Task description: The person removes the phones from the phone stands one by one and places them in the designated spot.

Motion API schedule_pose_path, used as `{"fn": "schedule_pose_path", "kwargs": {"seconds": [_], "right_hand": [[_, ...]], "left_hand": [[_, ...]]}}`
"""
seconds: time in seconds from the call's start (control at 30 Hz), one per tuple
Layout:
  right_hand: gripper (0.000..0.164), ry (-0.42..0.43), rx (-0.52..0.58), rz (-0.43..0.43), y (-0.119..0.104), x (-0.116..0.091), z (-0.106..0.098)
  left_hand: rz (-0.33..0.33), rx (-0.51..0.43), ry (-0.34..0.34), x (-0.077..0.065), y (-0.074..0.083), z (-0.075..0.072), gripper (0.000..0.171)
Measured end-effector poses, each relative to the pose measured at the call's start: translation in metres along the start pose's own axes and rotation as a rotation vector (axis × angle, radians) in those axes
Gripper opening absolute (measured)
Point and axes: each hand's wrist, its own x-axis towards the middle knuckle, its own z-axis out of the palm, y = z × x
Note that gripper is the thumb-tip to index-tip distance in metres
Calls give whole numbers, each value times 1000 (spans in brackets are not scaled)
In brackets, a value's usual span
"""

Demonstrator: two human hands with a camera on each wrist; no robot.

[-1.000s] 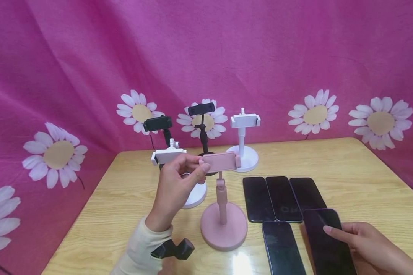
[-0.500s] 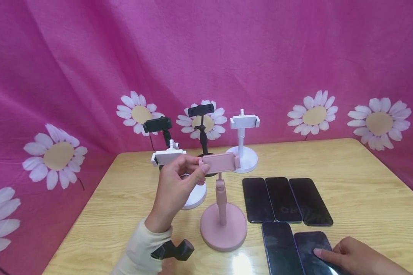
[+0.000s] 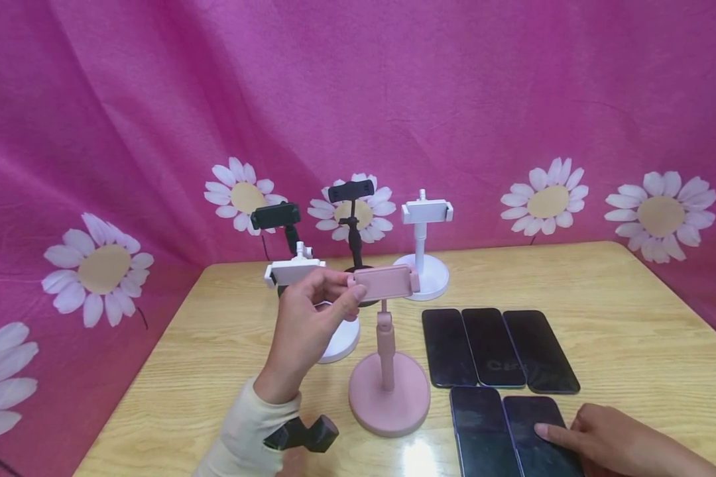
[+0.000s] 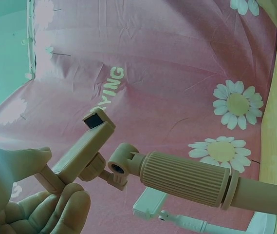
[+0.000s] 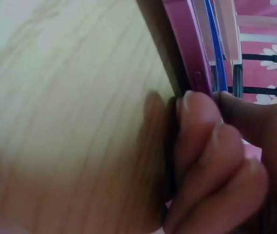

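Note:
My left hand [image 3: 304, 324] pinches the left end of the clamp on a pink phone stand [image 3: 388, 394], thumb in front and fingers behind. The stand is upright on its round base; its clamp and ribbed neck [image 4: 187, 180] show large in the left wrist view. At lower right, my right hand [image 3: 614, 437] holds a dark-screened smartphone [image 3: 534, 417] by its right side, thumb on the screen. The right wrist view shows the fingers at its purple edge [image 5: 189, 44], low by the wood. Another smartphone [image 3: 483, 430] lies along its left side.
Three smartphones lie side by side behind; the middle one [image 3: 494, 348] touches its neighbours. White stands [image 3: 426, 278] and black stands [image 3: 355, 238] are at the back, one white stand [image 3: 340, 341] partly behind my left hand. A pink flowered cloth [image 3: 453, 99] hangs behind the wooden table [image 3: 632, 298].
My right hand has lowered the smartphone from above the table to beside the front one, then shifted it slightly left against it. The left hand keeps its grip on the pink stand's clamp.

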Motion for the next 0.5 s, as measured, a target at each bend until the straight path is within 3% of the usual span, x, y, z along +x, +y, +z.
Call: {"fn": "schedule_pose_path", "kwargs": {"seconds": [0.27,0.5], "right_hand": [[55,-24,-56,0,4,7,-5],[59,-16,-44,-166,7,7,-6]], "left_hand": [[10,-7,-2,0,0,0,23],[-9,-13,-28,0,1,0,27]]}}
